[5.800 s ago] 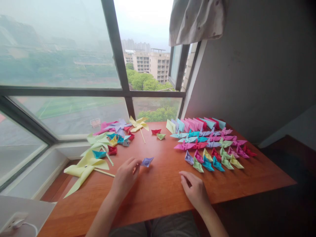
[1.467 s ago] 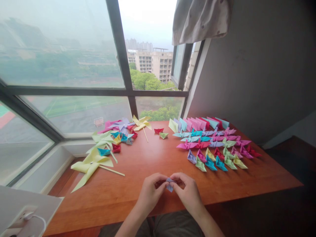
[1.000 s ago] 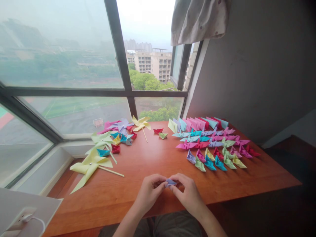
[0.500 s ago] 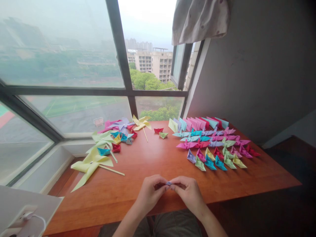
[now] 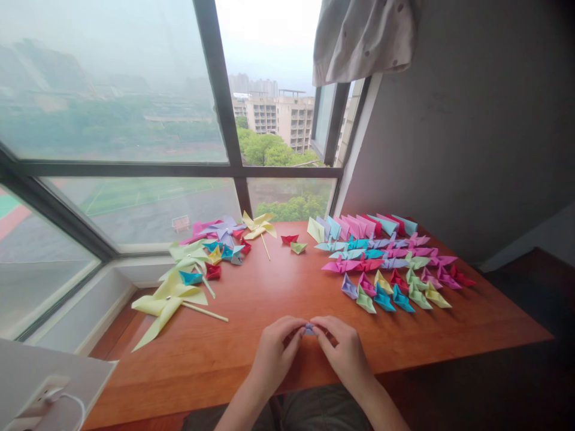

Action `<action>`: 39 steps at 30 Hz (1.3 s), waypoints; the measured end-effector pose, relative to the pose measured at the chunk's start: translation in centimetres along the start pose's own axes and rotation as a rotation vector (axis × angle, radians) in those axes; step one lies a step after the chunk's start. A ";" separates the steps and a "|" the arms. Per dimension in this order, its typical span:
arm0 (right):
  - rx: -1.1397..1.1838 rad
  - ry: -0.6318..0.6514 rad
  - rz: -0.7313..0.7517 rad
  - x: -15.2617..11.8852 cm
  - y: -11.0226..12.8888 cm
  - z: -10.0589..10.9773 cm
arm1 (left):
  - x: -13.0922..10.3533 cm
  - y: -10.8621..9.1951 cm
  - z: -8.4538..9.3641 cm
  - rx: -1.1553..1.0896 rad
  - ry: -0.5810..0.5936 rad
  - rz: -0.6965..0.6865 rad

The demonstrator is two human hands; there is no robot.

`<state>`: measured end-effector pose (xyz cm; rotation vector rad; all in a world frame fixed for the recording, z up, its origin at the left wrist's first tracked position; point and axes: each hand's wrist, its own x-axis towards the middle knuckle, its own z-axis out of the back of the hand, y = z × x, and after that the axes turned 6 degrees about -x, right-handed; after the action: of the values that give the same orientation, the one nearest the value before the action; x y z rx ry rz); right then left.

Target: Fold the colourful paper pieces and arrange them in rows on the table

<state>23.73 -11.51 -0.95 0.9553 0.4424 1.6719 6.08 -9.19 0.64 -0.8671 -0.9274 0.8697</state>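
Between the fingertips of both hands is a small piece of folded lavender paper (image 5: 309, 329), held just above the near part of the wooden table (image 5: 278, 293). My left hand (image 5: 279, 346) pinches its left side with thumb and forefinger. On the other side, my right hand (image 5: 340, 343) grips it the same way. Fingers cover most of the paper, so its full shape is hidden. Closest to the right hand are several paper boats, among them a light green boat (image 5: 366, 300) and a lavender boat (image 5: 349, 287).
Paper cranes (image 5: 344, 265) stand in rows at the right, with folded paper pieces (image 5: 359, 226) behind them. Yellow pinwheels (image 5: 171, 301) and more boats lie at the left. A red boat (image 5: 290, 239) sits near the window. A wall socket (image 5: 51, 392) is at lower left.
The lavender paper shows more between my fingers now, and my fingertips have shifted a little around it. The view has moved slightly. Everything on the table stays put.
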 end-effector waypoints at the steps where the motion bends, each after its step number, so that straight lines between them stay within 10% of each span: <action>1: -0.020 -0.011 0.015 -0.1 -0.1 -0.2 | -0.1 0.1 0.0 0.009 -0.018 -0.007; 39: -0.178 0.051 0.167 -0.6 0.6 1.2 | -0.7 0.2 -0.5 0.367 0.034 -0.255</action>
<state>24.34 -12.46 0.03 0.8379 0.2472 1.8562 6.23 -9.85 0.14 -0.4357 -0.7955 0.7690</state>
